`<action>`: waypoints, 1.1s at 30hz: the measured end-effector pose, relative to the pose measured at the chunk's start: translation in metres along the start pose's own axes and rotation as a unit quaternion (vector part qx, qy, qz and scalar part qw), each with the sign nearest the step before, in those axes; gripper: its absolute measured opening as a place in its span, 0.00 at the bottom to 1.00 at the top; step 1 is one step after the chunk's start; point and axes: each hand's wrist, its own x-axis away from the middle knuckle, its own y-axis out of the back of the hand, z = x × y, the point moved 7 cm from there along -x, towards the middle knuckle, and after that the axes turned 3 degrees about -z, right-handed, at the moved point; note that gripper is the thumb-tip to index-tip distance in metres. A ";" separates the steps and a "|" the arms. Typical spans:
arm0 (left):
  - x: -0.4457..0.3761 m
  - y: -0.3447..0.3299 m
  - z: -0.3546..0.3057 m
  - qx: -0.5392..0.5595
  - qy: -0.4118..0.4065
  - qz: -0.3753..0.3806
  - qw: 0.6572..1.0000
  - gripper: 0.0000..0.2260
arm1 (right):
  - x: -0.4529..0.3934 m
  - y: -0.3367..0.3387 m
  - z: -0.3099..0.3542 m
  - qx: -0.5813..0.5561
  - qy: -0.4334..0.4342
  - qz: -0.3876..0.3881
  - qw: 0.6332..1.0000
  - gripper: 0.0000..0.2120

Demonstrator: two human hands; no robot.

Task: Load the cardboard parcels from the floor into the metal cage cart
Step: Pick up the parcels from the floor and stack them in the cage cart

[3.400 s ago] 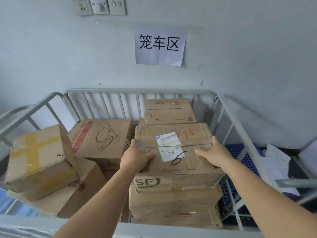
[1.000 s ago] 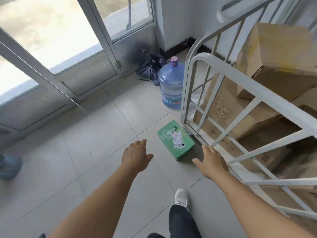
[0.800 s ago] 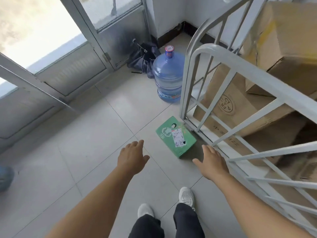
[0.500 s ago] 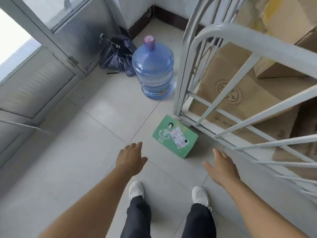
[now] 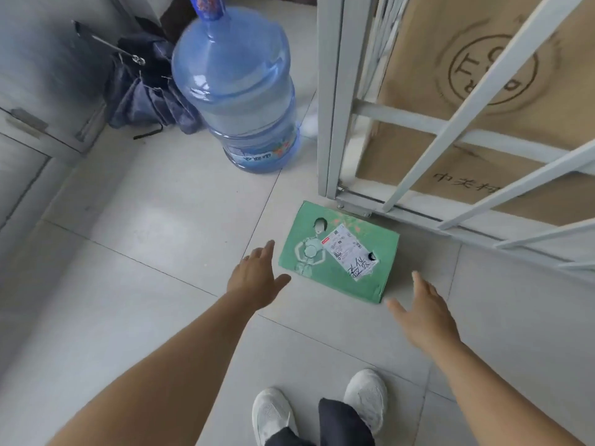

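Observation:
A flat green cardboard parcel [image 5: 373, 252] with a white shipping label lies on the tiled floor, against the bottom corner of the metal cage cart [image 5: 336, 101]. My left hand [image 5: 256, 278] hovers just left of the parcel, fingers spread, holding nothing. My right hand [image 5: 421, 312] is open too, at the parcel's near right corner, a little apart from it. Behind the cart's white bars stands a big brown carton [image 5: 428, 104] with a round printed mark.
A large blue water bottle [image 5: 238, 88] stands on the floor left of the cart's corner post. A folded dark umbrella [image 5: 145, 91] lies beside it against a metal door frame. My two white shoes [image 5: 322, 407] are at the bottom of the view.
I have let go of the brown parcel stacked in the cart and turned left toward the floor. Both empty hands have come down close to the green parcel, one on each side.

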 end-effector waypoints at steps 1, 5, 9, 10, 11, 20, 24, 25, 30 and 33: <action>-0.016 -0.013 -0.003 0.009 -0.004 -0.003 1.000 0.37 | -0.015 -0.010 -0.002 -0.013 -0.002 -0.010 1.000 0.40; -0.071 -0.057 -0.011 0.066 -0.005 -0.011 0.998 0.42 | -0.071 -0.048 -0.011 -0.086 -0.017 -0.035 0.996 0.46; -0.116 -0.092 -0.013 0.143 0.014 -0.016 0.989 0.49 | -0.110 -0.081 -0.018 -0.159 -0.036 -0.051 0.985 0.52; -0.125 -0.098 -0.013 0.158 0.022 -0.016 0.987 0.50 | -0.117 -0.089 -0.020 -0.180 -0.041 -0.050 0.982 0.53; -0.132 -0.103 -0.012 0.172 0.030 -0.018 0.985 0.51 | -0.123 -0.097 -0.021 -0.201 -0.043 -0.050 0.977 0.53; -0.140 -0.109 -0.004 0.251 0.046 -0.050 0.965 0.46 | -0.136 -0.115 -0.022 -0.297 -0.049 -0.091 0.949 0.59; -0.110 -0.090 -0.007 0.275 0.046 -0.071 0.958 0.44 | -0.110 -0.086 -0.019 -0.299 -0.033 -0.102 0.948 0.57; -0.098 -0.082 -0.009 0.280 0.048 -0.073 0.956 0.44 | -0.100 -0.076 -0.017 -0.299 -0.029 -0.103 0.948 0.57; -0.029 -0.024 -0.026 0.304 0.048 -0.089 0.947 0.43 | -0.038 -0.014 -0.011 -0.304 -0.016 -0.106 0.947 0.55; 0.022 0.018 -0.040 0.308 0.045 -0.097 0.945 0.43 | 0.011 0.030 -0.005 -0.310 -0.012 -0.102 0.945 0.54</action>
